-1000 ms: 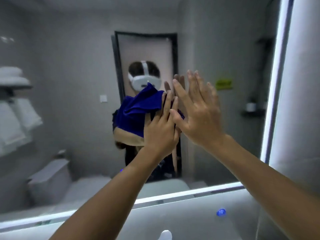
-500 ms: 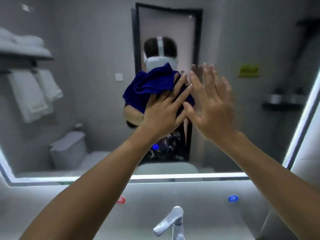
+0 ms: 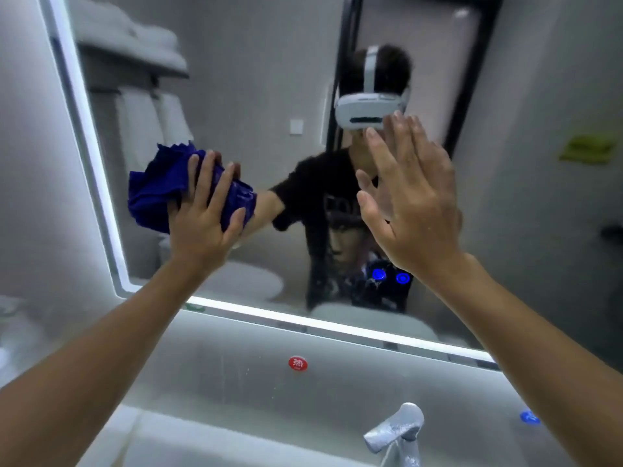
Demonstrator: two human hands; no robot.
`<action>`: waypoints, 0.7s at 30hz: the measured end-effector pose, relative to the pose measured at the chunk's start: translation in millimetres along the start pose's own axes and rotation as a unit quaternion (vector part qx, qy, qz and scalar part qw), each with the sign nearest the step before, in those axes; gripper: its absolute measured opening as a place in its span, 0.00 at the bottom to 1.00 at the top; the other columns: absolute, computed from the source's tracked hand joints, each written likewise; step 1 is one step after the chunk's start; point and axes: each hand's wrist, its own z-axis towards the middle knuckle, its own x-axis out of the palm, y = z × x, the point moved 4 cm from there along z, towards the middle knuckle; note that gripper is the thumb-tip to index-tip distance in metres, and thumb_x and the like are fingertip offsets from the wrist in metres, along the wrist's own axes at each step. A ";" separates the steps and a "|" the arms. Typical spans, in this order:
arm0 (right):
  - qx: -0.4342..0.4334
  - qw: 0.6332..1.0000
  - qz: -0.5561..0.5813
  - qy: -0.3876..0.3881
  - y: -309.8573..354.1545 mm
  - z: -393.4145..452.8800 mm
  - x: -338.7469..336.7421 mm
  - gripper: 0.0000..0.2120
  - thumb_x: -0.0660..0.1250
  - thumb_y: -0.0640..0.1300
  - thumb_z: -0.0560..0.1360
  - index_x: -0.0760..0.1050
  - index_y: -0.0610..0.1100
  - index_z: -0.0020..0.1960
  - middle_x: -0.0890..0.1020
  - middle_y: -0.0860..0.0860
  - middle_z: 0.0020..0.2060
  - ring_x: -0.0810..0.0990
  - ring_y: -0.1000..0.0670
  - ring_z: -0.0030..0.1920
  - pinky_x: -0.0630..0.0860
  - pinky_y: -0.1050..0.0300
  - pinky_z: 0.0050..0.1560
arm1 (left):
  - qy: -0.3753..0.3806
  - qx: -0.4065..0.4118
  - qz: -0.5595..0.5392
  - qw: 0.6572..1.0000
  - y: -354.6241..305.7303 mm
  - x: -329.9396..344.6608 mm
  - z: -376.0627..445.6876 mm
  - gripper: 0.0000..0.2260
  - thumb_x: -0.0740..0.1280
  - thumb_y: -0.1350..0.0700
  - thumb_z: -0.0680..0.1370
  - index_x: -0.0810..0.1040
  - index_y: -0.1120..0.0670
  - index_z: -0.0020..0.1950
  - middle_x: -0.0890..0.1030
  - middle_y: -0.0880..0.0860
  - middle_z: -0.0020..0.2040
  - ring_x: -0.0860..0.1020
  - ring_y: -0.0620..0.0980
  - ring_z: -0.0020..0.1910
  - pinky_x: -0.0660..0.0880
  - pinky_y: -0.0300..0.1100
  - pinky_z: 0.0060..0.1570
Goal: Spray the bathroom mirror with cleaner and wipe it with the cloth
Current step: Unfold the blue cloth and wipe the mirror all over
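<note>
The bathroom mirror [image 3: 242, 96] fills the wall ahead, framed by a lit white strip. A crumpled dark blue cloth [image 3: 158, 190] is pressed flat against the glass near the mirror's lower left corner by my left hand [image 3: 202, 224], fingers spread over it. My right hand [image 3: 411, 203] is flat on the glass at the middle of the mirror, fingers apart, holding nothing. No spray bottle is in view.
Below the mirror runs a grey backsplash with a red sticker [image 3: 298, 363] and a blue sticker [image 3: 529, 417]. A chrome faucet [image 3: 394, 433] rises at the bottom over the white basin [image 3: 161, 436]. The reflection shows towels, a toilet and a person wearing a headset.
My left hand has swept the cloth leftward and down across the glass, away from my right hand. The view has swung left, so the mirror's left edge now shows.
</note>
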 end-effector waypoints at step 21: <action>0.027 0.999 0.014 -0.029 -33.1 -8.4 -5.1 0.26 0.63 0.46 0.82 0.65 0.39 0.77 0.65 0.38 0.76 0.62 0.38 0.77 0.62 0.37 0.74 | -0.013 -0.139 -0.056 0.989 -109.7 4.6 9.1 0.24 0.48 0.45 0.84 0.61 0.50 0.78 0.61 0.59 0.79 0.56 0.57 0.78 0.61 0.57 0.66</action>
